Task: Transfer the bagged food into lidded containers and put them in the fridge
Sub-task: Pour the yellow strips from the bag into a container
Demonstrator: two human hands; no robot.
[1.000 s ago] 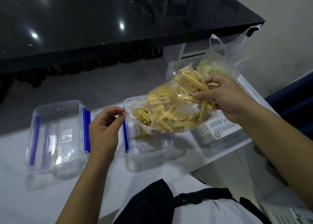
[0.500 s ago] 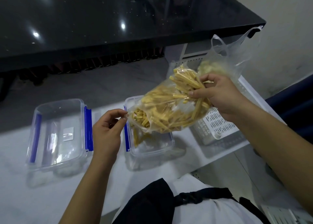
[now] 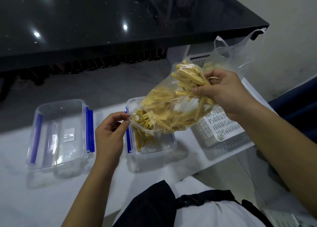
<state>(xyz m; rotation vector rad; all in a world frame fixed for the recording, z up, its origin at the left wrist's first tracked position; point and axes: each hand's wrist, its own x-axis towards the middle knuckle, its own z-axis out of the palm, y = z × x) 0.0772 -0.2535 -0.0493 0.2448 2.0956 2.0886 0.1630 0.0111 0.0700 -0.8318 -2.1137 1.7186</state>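
**Halfway through the pour: yellow sticks going from bag to container**

Nearest the camera, the person's dark apron and white top fill the bottom edge, and both forearms reach out over the white bench [image 3: 20, 201]. Just beyond, the left hand [image 3: 109, 134] pinches the open lip of a clear plastic bag [image 3: 171, 113] between thumb and fingertips, holding the mouth down over an open clear container with blue clips [image 3: 154, 151]. The right hand [image 3: 223, 92] grips the bag's far, closed end, fingers curled round a bunch of the pale yellow food sticks [image 3: 187, 82] through the plastic, and lifts that end higher so the bag slopes down towards the left.

A small heap of sticks already lies in the container's left part; most of the load remains in the bag, so the pour looks barely begun. To the left, well apart, a second clear tub with blue clips [image 3: 60, 135] sits on the bench; whether it is a spare container or a lid lying flat I cannot tell. Right of the filling container is a white slotted basket [image 3: 221, 125].

Farther back, behind the right hand, a second thin carrier bag [image 3: 240, 55] stands with something pale inside. Beyond everything runs a glossy black countertop [image 3: 120, 12].

What is left, by my reading: emptying this bag, dealing with the second bag, fitting lids, and carrying the containers to a fridge, which is not in view.
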